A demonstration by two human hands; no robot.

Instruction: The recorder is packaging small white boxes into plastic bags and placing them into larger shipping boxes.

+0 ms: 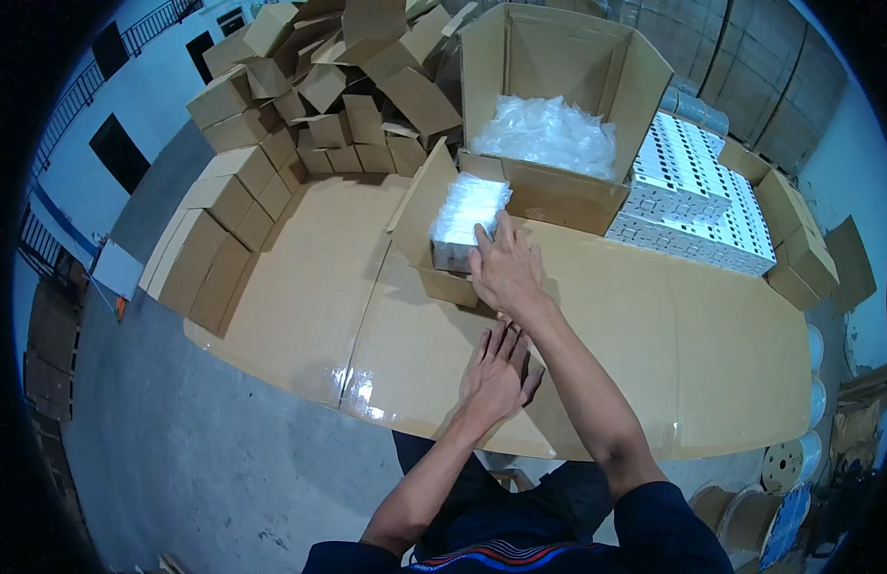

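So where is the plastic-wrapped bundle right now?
In the head view the plastic-wrapped bundle sits in a small open carton at centre, under the right hand, just in front of the big open box.

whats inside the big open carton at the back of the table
The big open carton holds a heap of clear plastic bags. What the bags contain, and anything beneath them, is covered. The right hand rests on a separate wrapped white bundle.

Wrapped bundle (467, 218) in small carton (426, 215)
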